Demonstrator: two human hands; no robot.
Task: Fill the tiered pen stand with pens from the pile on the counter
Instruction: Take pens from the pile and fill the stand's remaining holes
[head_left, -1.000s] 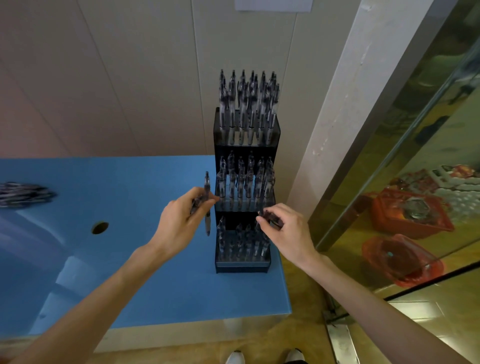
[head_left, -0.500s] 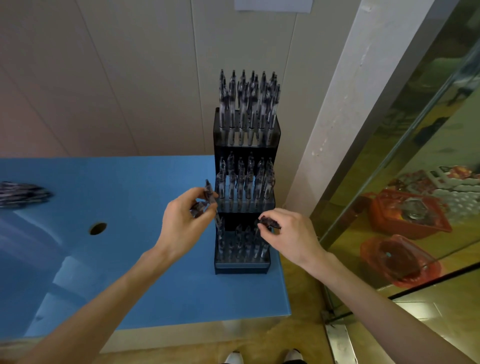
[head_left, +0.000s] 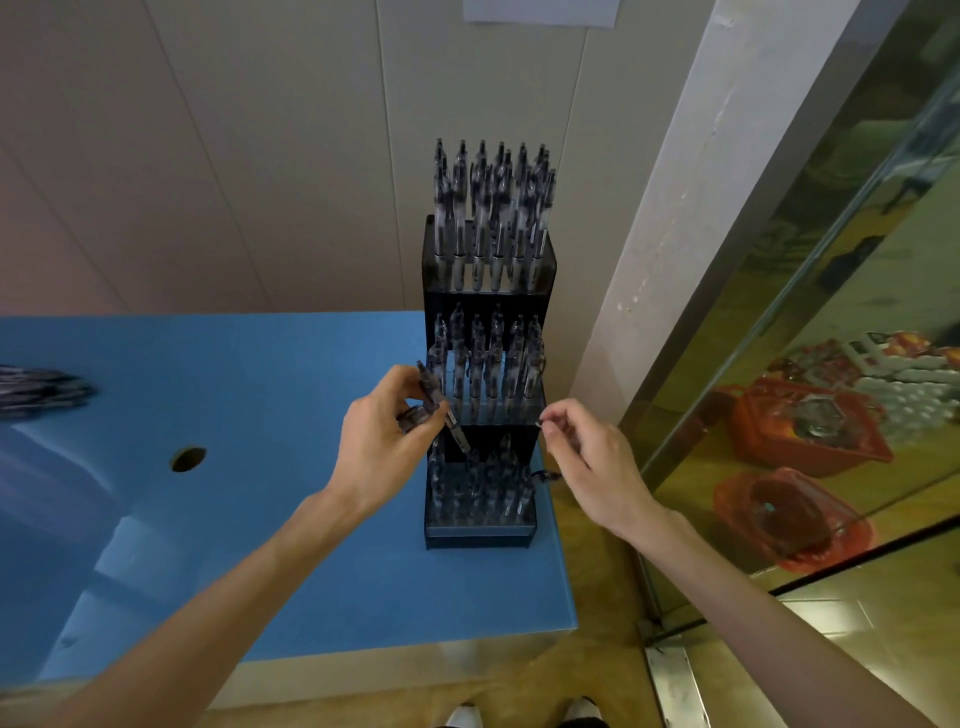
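The dark tiered pen stand (head_left: 488, 530) stands at the right end of the blue counter (head_left: 249, 519). Its top and middle tiers are full of upright clear pens, and the bottom tier holds several. My left hand (head_left: 382, 447) grips a few pens beside the middle tier. One of these pens (head_left: 440, 408) is tilted, its tip pointing down at the bottom tier. My right hand (head_left: 589, 457) hovers at the stand's right side, thumb and forefinger pinched together with no pen showing in it. The pen pile (head_left: 41, 389) lies blurred at the far left.
A round hole (head_left: 188, 459) is cut in the counter left of my left arm. The counter's right edge runs just past the stand. A white pillar (head_left: 675, 208) and a glass pane with red baskets (head_left: 795, 514) behind it are on the right.
My right hand let go of its pen in the bottom tier's right side and rose to the middle tier's edge. My left hand tilted one pen tip-down towards the bottom tier.
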